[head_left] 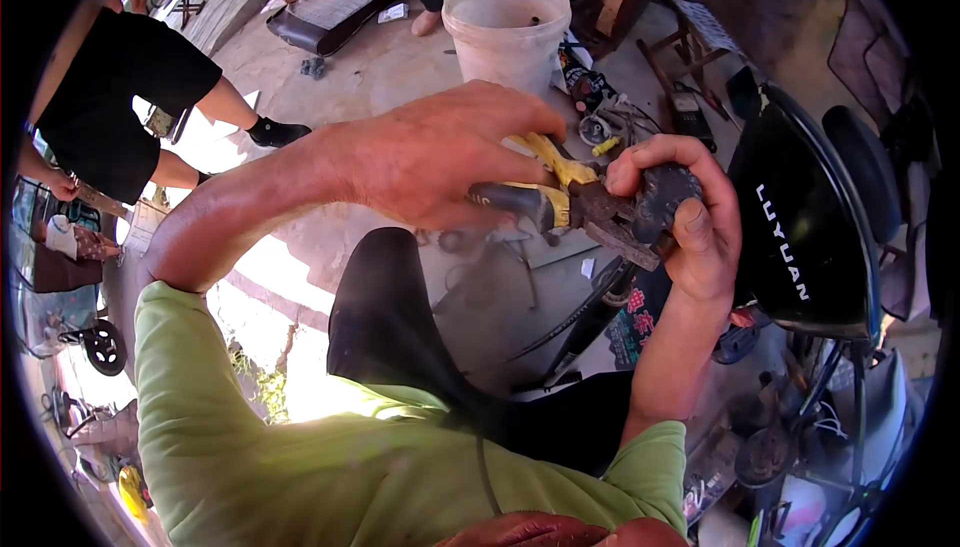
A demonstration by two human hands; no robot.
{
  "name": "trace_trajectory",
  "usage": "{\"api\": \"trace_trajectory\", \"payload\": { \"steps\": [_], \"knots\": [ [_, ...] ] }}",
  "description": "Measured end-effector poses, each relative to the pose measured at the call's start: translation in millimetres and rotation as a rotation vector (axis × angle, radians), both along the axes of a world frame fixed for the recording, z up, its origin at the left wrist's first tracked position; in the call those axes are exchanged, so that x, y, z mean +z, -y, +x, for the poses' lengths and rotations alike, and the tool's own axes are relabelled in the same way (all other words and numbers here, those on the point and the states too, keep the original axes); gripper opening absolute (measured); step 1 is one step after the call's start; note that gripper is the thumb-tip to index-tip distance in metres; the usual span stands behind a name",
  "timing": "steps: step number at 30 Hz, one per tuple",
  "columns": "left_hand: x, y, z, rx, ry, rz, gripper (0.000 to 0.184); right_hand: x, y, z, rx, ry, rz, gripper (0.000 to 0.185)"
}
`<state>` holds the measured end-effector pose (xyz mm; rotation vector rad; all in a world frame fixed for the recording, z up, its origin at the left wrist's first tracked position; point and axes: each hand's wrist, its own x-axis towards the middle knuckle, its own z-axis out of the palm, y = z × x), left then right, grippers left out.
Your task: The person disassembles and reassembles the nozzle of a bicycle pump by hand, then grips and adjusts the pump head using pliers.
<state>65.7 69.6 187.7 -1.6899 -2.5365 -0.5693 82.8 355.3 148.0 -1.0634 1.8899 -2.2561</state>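
My left hand (450, 157) is wrapped around the yellow-and-black handles of a pair of pliers (560, 172). The pliers' metal jaws point right, against a dark, rounded part (668, 197); whether they bite on it I cannot tell. My right hand (705, 212) pinches that part between thumb and fingers, close in front of the jaws. What kind of part it is stays unclear, as the fingers cover much of it. Both hands are held up over my lap, near each other.
A whitish bucket (507, 32) stands ahead, with a person's legs behind it. Loose parts and a yellow piece (606, 146) lie right of it. A black shell marked LUYUAN (800, 227) rises at right. Another person in black shorts (120, 97) is at left.
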Motion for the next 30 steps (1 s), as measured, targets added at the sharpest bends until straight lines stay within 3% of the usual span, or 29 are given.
{"api": "trace_trajectory", "payload": {
  "steps": [8,30],
  "knots": [
    [2.8,-1.2,-3.8,-0.024,-0.090,-0.017,0.047,0.7,-0.2,1.7,0.017,0.039,-0.002,0.072],
    [5.6,-1.7,-4.9,-0.056,-0.006,-0.002,0.045,2.6,1.2,4.0,0.048,0.073,-0.014,0.073]
  ]
}}
